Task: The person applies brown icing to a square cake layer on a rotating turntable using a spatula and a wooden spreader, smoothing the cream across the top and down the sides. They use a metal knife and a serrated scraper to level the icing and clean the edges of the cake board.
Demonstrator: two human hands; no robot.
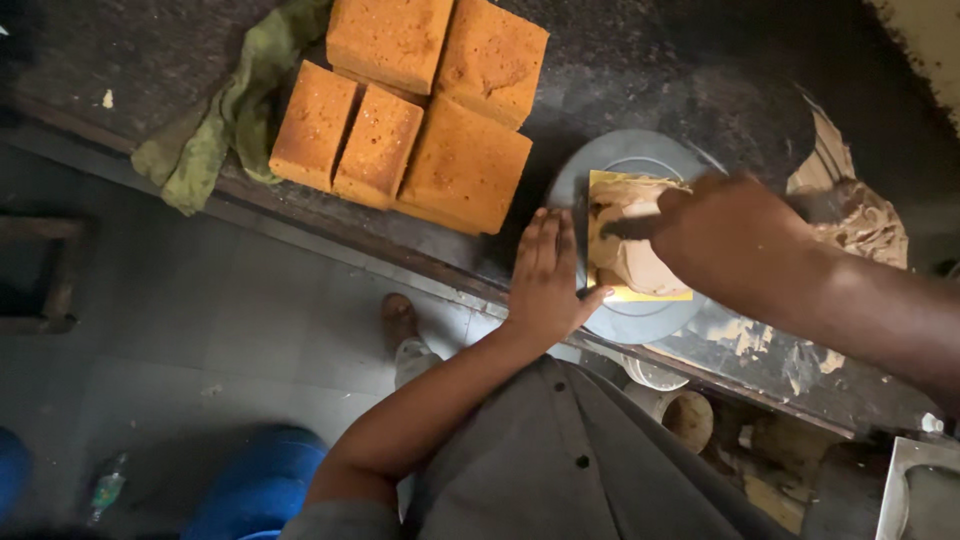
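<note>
Left hand: I see it laid flat, fingers spread and open, on the near-left rim of the grey turntable, gripping nothing
Right hand: fingers closed round the handle of a dark spatula, whose blade lies across the cream
Cake slab: a yellow square sitting on the turntable, centre of the counter edge, mostly hidden under a mound of brown cream
Sponge blocks: five golden-brown pieces grouped on the dark counter, well apart to the left of the turntable
Cloth: green rag draped over the counter edge beside the blocks
Cream pile: more brown cream on the counter beyond the right hand
How I'd do it well: I judge the blade should stay nearly flat and push cream outward from the mound toward the corners, while the flat palm steadies or slowly turns the plate; pressing too hard could tear the sponge or drag the slab off centre
</note>
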